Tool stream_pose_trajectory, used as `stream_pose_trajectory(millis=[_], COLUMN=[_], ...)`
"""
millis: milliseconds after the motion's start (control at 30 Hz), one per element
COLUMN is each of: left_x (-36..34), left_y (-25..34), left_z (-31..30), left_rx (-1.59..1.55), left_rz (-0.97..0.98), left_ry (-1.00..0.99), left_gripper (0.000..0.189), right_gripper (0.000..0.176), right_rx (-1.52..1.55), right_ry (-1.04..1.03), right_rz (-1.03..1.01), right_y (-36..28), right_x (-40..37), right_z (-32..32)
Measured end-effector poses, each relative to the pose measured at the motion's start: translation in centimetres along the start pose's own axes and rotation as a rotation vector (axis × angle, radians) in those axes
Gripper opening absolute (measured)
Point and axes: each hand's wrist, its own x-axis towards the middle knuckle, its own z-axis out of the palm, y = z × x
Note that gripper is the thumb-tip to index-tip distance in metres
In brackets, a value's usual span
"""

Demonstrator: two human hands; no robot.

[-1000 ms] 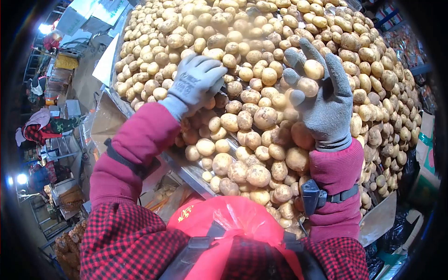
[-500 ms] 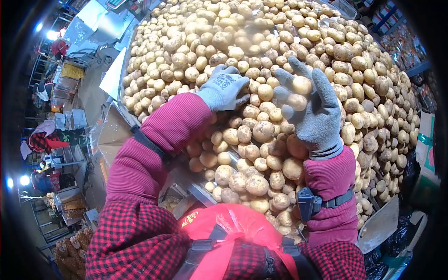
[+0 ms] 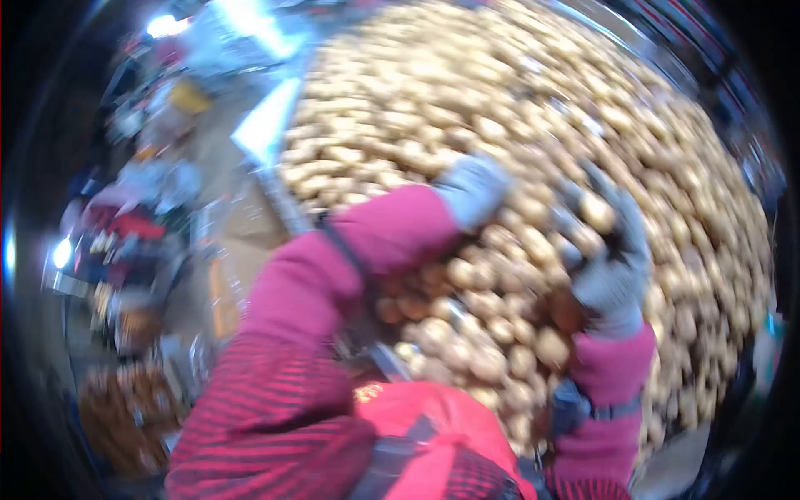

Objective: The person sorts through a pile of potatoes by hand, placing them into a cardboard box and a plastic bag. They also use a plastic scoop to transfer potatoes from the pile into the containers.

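Observation:
A big heap of yellow-brown potatoes (image 3: 500, 287) spreads out in front of me, smeared by motion. My right hand (image 3: 618, 271), in a grey glove, is palm up with its fingers curled round two potatoes, an upper potato (image 3: 597, 213) and a lower potato (image 3: 587, 242). My left hand (image 3: 475, 192), gloved in light grey-blue, reaches over the heap with its back towards me. Its fingers are hidden and blurred, so what it holds, if anything, does not show.
A white board (image 3: 268, 121) edges the heap at the left, with a cardboard piece (image 3: 250, 221) below it. Farther left lie blurred goods and brown sacks (image 3: 129, 408). A grey flat panel (image 3: 673, 462) is at lower right. A red bag (image 3: 429, 408) is at my front.
The whole view has shifted and blurred. My left hand has moved right across the heap, closer to my right hand. The two potatoes are still in my right hand.

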Motion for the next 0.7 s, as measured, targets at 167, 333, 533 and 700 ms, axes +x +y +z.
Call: stream_pose_trajectory(millis=[167,333,533,700], left_x=[1.6,3.9,3.4,2.6], left_y=[0.0,2.2,2.2,1.5], left_z=[1.1,4.1,2.1,1.1], left_rx=[0.225,0.389,0.293,-0.06], left_rz=[-0.013,-0.157,-0.159,-0.244], left_ry=[-0.094,-0.01,-0.069,0.008], left_gripper=[0.016,0.016,0.016,0.015], right_gripper=[0.053,0.064,0.062,0.062], right_rx=[-0.058,-0.108,-0.286,-0.447], right_ry=[-0.112,-0.304,-0.283,-0.35], right_rz=[-0.274,-0.272,-0.323,-0.448], right_y=[3.3,3.4,2.7,2.7], right_x=[0.5,1.1,0.7,0.8], right_z=[-1.7,-3.7,-2.2,-2.7])
